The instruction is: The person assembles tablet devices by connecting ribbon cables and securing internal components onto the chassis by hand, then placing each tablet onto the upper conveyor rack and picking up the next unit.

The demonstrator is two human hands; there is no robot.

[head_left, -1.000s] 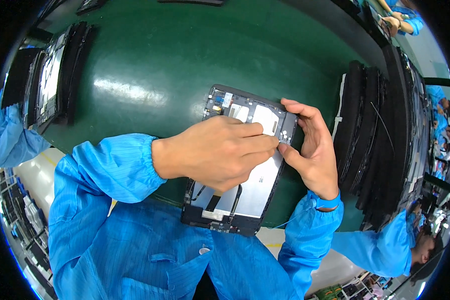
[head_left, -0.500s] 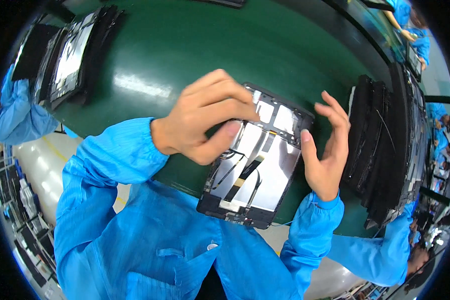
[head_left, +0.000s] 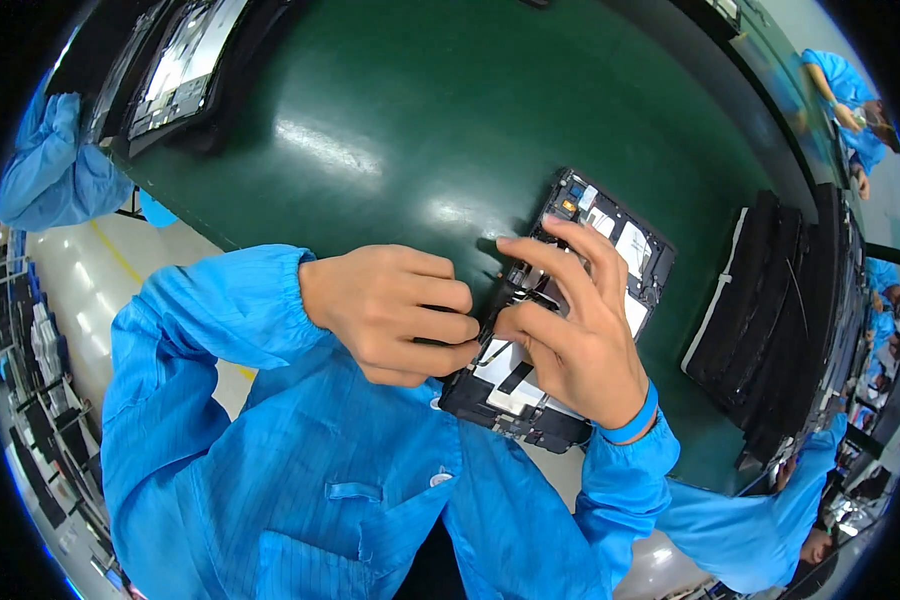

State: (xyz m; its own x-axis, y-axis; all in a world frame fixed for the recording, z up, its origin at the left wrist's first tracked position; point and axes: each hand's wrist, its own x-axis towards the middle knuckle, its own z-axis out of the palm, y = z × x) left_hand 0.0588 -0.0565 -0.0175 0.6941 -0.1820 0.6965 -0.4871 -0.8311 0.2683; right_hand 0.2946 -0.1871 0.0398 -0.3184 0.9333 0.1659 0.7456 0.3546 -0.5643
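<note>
An opened tablet (head_left: 530,395) with a black frame, silvery panel and dark ribbon cables lies slanted at the near edge of the green table. Curled into a closed shape, my left hand (head_left: 395,318) is at the tablet's left long edge; what its fingertips hold, if anything, is hidden. My right hand (head_left: 585,340) arches over the tablet's middle, fingers apart and thumb bent down over the left side. It covers part of the panel and cables. A blue band circles my right wrist.
Stacked dark tablet-like panels (head_left: 760,310) stand on the right of the green table (head_left: 430,130). More panels (head_left: 185,70) are at the far left. Co-workers in blue sit on both sides, one sleeve (head_left: 750,525) near at lower right. Reflected light shines on the tabletop.
My right hand has moved left, from beside the tablet to over it. My left hand has come down from the tablet's far end to its left edge, fingers curling. The view has shifted somewhat.
</note>
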